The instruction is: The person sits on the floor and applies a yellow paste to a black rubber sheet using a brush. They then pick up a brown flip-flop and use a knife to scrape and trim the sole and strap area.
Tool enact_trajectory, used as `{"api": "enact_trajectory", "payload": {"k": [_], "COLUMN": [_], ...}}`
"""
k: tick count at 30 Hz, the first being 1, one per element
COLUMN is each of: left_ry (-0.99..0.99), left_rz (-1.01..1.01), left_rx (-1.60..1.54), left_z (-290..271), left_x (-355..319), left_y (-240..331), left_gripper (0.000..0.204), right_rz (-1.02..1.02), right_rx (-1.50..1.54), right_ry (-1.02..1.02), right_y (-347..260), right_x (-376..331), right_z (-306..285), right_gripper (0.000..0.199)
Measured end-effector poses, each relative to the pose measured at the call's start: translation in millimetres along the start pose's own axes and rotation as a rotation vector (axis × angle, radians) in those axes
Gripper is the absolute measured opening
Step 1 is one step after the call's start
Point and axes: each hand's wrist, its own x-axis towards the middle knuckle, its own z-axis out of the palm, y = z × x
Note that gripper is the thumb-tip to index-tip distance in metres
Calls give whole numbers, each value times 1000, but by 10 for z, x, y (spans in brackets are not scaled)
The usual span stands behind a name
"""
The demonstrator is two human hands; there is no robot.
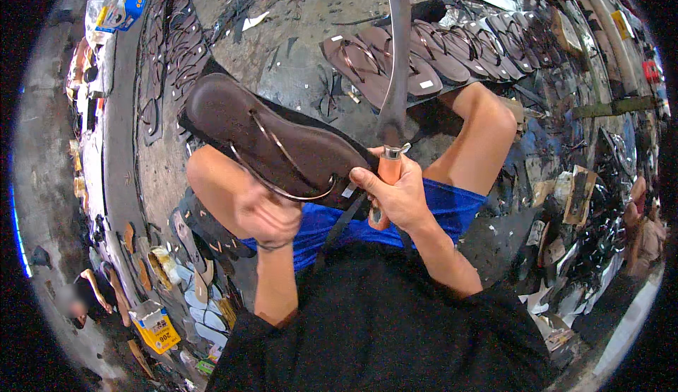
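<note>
A dark brown flip-flop [296,139] with thin shiny bronze straps lies slantwise in front of me, above my left thigh. Black sole material sticks out past its edge. My right hand [404,193] grips the orange handle of a long curved knife [399,53], whose blade points up and away from me. The thumb of that same hand presses on the near right end of the flip-flop, beside a small white label. Just below the flip-flop's left edge, my left hand [267,212] is curled and smeared by motion; whether it holds anything is unclear.
Rows of similar brown flip-flops [439,58] lie on the floor at the far right, more [169,46] at the far left. Scraps and offcuts litter both sides. A yellow box [157,328] stands at lower left, a blue package [126,9] at upper left.
</note>
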Motion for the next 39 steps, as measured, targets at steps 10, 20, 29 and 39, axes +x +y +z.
{"api": "enact_trajectory", "payload": {"k": [10, 20, 29, 39], "left_ry": [407, 499, 475, 427], "left_rz": [-67, -68, -110, -206], "left_rx": [144, 74, 236, 274], "left_z": [249, 142, -99, -233], "left_x": [366, 172, -321, -554], "left_y": [-250, -151, -139, 3], "left_gripper": [35, 38, 39, 46], "right_rz": [-529, -339, -224, -349], "right_rx": [-628, -787, -754, -592], "right_ry": [193, -36, -146, -309], "right_y": [-113, -121, -216, -107], "right_x": [-279, -954, -767, -239], "right_z": [-444, -615, -259, 172], "right_gripper": [35, 31, 28, 35]}}
